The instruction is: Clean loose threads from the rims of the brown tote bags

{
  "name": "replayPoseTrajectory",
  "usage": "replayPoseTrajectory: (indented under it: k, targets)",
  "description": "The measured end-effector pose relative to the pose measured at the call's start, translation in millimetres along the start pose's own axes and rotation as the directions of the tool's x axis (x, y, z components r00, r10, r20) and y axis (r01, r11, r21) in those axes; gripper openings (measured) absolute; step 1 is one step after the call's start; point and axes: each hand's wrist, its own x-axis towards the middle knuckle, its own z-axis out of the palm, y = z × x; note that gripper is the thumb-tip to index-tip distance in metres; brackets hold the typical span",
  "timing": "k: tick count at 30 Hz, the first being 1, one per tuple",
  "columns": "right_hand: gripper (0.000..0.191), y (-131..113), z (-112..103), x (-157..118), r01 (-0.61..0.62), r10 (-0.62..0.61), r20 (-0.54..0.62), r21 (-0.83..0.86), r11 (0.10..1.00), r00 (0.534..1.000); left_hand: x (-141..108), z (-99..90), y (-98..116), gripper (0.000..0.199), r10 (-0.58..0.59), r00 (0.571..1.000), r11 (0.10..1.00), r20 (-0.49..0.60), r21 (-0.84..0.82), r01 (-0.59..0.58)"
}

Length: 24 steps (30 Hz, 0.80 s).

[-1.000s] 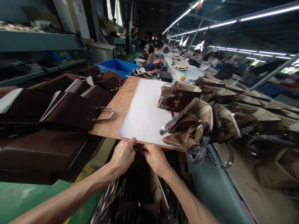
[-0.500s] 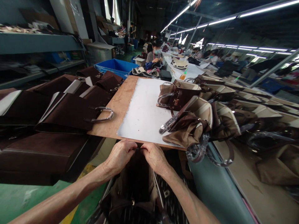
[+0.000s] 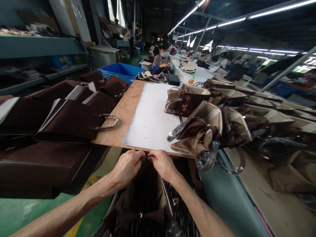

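Observation:
A dark brown handbag [image 3: 140, 200] stands open below the table edge, close to my body, its brown lining showing inside. My left hand [image 3: 130, 163] pinches the far top edge of this bag between thumb and fingers. Beside it, my right hand [image 3: 161, 163] grips the same edge in a like pinch, the two thumbs a short gap apart. The bag's near side is partly in shadow, and a small metal piece glints at its near rim. Just beyond my knuckles lies a white sheet [image 3: 148, 115] on the wooden board [image 3: 123, 112].
Dark brown bags [image 3: 66, 121] are heaped at the left, one handle [image 3: 108, 121] reaching over the board. Several bags with tan linings [image 3: 197, 128] and plastic-wrapped handles crowd the right. A blue bin [image 3: 120, 72] stands behind, near a seated person [image 3: 160, 61] in stripes.
Both hands stay pinched on the bag's edge and have shifted only slightly. The whole view has moved a little, with the surroundings sliding slightly left.

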Motion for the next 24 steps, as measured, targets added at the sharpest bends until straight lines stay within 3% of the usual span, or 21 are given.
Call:
replayPoseTrajectory:
  k: [11, 24]
  targets:
    - [0.016, 1, 0, -2, -0.005, 0.005, -0.014, 0.010, 1.000, 1.000, 6, -0.1, 2, 0.017, -0.045, 0.999, 0.999, -0.009, 0.007, 0.045]
    - [0.019, 1, 1, -1, 0.013, -0.013, -0.025, 0.009, 1.000, 1.000, 15, 9.4, 1, 0.014, -0.201, 0.975, 0.977, -0.091, -0.093, 0.193]
